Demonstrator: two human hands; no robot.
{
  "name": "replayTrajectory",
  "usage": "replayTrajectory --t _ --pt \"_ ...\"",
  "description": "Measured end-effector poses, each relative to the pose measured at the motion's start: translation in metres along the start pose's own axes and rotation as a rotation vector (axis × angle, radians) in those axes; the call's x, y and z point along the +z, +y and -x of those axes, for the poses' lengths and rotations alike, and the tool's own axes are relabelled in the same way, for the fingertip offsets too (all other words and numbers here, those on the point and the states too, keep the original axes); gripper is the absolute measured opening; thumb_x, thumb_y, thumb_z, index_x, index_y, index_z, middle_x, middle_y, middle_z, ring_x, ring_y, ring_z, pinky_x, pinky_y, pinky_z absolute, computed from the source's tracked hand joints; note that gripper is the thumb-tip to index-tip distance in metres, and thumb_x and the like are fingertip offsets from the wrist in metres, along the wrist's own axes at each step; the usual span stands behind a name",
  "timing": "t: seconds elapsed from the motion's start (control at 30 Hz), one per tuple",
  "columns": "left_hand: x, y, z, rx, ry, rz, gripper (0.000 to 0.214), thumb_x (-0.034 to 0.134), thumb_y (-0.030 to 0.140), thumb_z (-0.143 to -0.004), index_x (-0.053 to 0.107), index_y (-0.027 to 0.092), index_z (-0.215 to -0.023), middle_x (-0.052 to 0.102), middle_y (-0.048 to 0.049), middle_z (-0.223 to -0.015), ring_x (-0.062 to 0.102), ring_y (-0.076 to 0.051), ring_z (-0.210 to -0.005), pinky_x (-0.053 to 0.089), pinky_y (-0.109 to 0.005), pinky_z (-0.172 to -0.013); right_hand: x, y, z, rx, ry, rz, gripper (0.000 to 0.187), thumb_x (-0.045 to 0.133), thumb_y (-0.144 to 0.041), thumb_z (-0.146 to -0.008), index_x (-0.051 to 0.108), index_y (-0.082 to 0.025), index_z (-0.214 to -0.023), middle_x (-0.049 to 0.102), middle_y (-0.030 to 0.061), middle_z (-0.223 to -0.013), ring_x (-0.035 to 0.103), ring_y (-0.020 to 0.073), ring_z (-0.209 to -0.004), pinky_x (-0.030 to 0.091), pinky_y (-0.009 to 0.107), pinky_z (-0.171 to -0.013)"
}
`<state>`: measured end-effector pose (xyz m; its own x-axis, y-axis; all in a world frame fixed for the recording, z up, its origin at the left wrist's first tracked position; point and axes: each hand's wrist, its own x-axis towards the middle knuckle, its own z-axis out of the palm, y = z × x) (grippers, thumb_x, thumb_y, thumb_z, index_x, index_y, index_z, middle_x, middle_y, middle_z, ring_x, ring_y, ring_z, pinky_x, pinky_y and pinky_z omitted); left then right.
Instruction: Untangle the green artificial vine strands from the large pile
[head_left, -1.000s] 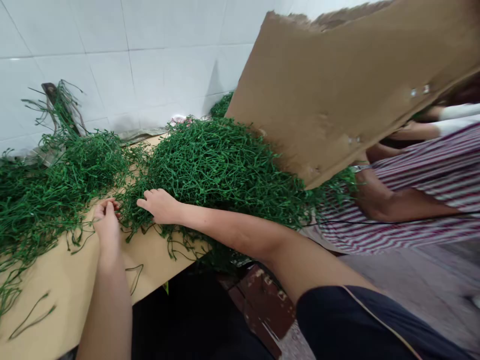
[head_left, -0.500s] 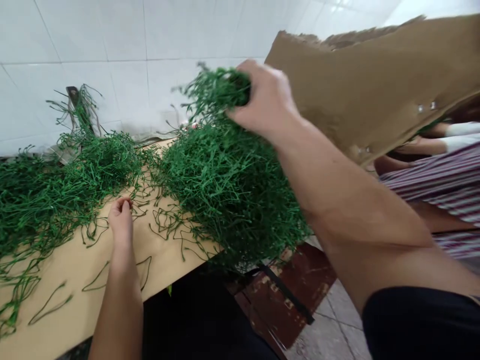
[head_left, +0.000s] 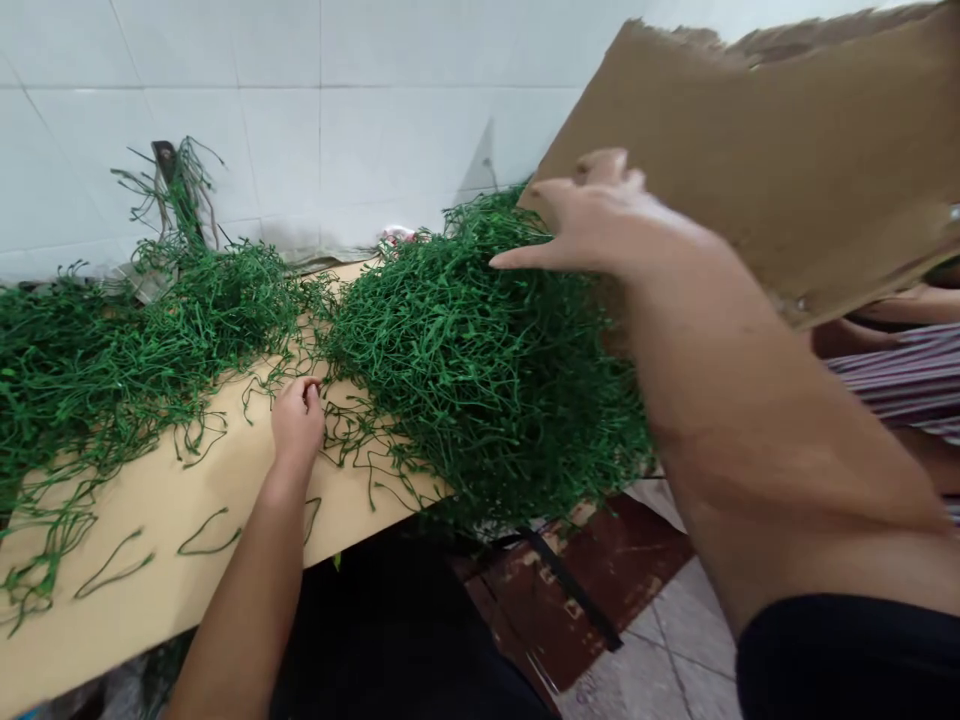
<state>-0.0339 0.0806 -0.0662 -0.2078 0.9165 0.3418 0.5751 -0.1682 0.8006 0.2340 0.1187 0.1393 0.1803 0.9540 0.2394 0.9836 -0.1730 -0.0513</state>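
Observation:
A big tangled heap of green plastic stems [head_left: 480,350] lies on a tan table top [head_left: 150,570]. My right hand [head_left: 600,215] hovers over the top of the heap, fingers spread and nothing in them. My left hand [head_left: 296,420] rests on the table at the heap's left edge, its fingers pinched together on thin green stems. A second, flatter heap of green stems [head_left: 112,350] spreads along the wall to the left.
A large sheet of brown cardboard [head_left: 757,150] leans over the heap at the right. Behind it sits another person in a striped garment [head_left: 900,385]. A white tiled wall [head_left: 300,120] backs the table. Loose single stems [head_left: 202,535] lie near the front edge.
My right hand went from the table up with a clump of stems, then let it go and now hangs open over the heap. My left hand slid slightly right.

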Motion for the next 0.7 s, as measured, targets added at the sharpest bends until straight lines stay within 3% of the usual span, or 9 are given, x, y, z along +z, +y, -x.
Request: replayTrajectory --t 0.07,0.13,0.2,0.27,0.33,0.4,0.47,0.57,0.7 --pt "-0.005 0.004 -0.002 0.0 0.062 0.104 0.021 0.043 0.023 -0.082 0.062 0.017 -0.087 0.064 -0.0062 -0.088 0.059 -0.016 -0.083 0.046 -0.028 -0.076 -0.012 -0.018 0.023 -0.177 0.17 -0.055 0.079 0.067 -0.046 -0.068 0.045 -0.009 -0.134 0.027 0.0227 -0.143 0.027 0.0411 -0.132 0.027 0.051 -0.107" --pt "-0.019 0.01 -0.003 -0.003 0.177 0.267 0.018 0.045 0.021 -0.08 0.061 0.016 -0.086 0.063 -0.0043 -0.083 0.058 -0.013 -0.076 0.045 -0.025 -0.071 0.0 -0.046 0.052 -0.469 0.239 -0.198 0.065 0.06 -0.045 -0.074 0.051 -0.011 -0.129 0.042 0.0167 -0.136 0.036 0.03 -0.129 0.028 0.045 -0.11" --pt "-0.043 0.017 0.0 -0.002 0.359 0.432 0.014 0.048 0.019 -0.079 0.061 0.016 -0.085 0.062 -0.0017 -0.077 0.056 -0.01 -0.07 0.045 -0.023 -0.066 0.035 -0.082 0.089 -0.817 0.066 -0.264 0.058 0.054 -0.046 -0.079 0.056 -0.009 -0.124 0.052 0.0152 -0.13 0.042 0.0278 -0.125 0.032 0.043 -0.109" --pt "-0.073 0.024 0.008 0.019 0.563 0.531 0.01 0.052 0.018 -0.079 0.06 0.016 -0.085 0.061 0.0004 -0.075 0.056 -0.008 -0.068 0.044 -0.021 -0.064 0.081 -0.12 0.132 -1.114 -0.124 -0.233 0.075 0.065 -0.054 -0.069 0.053 -0.01 -0.128 0.041 0.0195 -0.14 0.037 0.036 -0.129 0.032 0.05 -0.108" --pt "-0.101 0.03 0.019 0.061 0.676 0.565 0.008 0.056 0.017 -0.078 0.062 0.017 -0.084 0.062 0.002 -0.076 0.057 -0.007 -0.068 0.043 -0.02 -0.064 0.124 -0.156 0.171 -1.409 -0.111 -0.276 0.075 0.058 -0.058 -0.073 0.048 -0.014 -0.133 0.035 0.0194 -0.144 0.033 0.0385 -0.132 0.03 0.055 -0.107" --pt "-0.121 0.033 0.03 0.087 0.681 0.553 0.008 0.058 0.017 -0.078 0.063 0.018 -0.084 0.063 0.0029 -0.077 0.057 -0.007 -0.069 0.043 -0.02 -0.065 0.154 -0.187 0.199 -1.583 -0.012 -0.333 0.058 0.048 -0.05 -0.083 0.051 -0.016 -0.13 0.034 0.0162 -0.145 0.031 0.0357 -0.134 0.025 0.053 -0.111" --pt "-0.129 0.031 0.036 0.09 0.669 0.51 0.009 0.058 0.016 -0.078 0.064 0.018 -0.084 0.064 0.0031 -0.075 0.058 -0.006 -0.068 0.044 -0.02 -0.065 0.17 -0.213 0.209 -1.565 -0.027 -0.308 0.05 0.039 -0.046 -0.088 0.055 -0.017 -0.126 0.036 0.013 -0.144 0.031 0.0335 -0.135 0.023 0.051 -0.112" --pt "-0.125 0.024 0.032 0.061 0.597 0.44 0.009 0.056 0.017 -0.077 0.063 0.016 -0.082 0.064 0.0019 -0.074 0.058 -0.007 -0.067 0.045 -0.02 -0.064 0.176 -0.23 0.193 -1.352 -0.115 -0.212 0.053 0.032 -0.047 -0.09 0.051 -0.018 -0.129 0.036 0.0118 -0.145 0.026 0.0342 -0.137 0.019 0.054 -0.113" --pt "-0.096 0.016 0.008 0.012 0.316 0.321 0.012 0.052 0.016 -0.077 0.063 0.015 -0.083 0.065 -0.0017 -0.077 0.059 -0.01 -0.071 0.048 -0.022 -0.069 0.178 -0.201 0.149 -0.959 -0.104 -0.135 0.062 0.032 -0.054 -0.088 0.043 -0.017 -0.136 0.032 0.0183 -0.145 0.026 0.0407 -0.135 0.017 0.061 -0.108"
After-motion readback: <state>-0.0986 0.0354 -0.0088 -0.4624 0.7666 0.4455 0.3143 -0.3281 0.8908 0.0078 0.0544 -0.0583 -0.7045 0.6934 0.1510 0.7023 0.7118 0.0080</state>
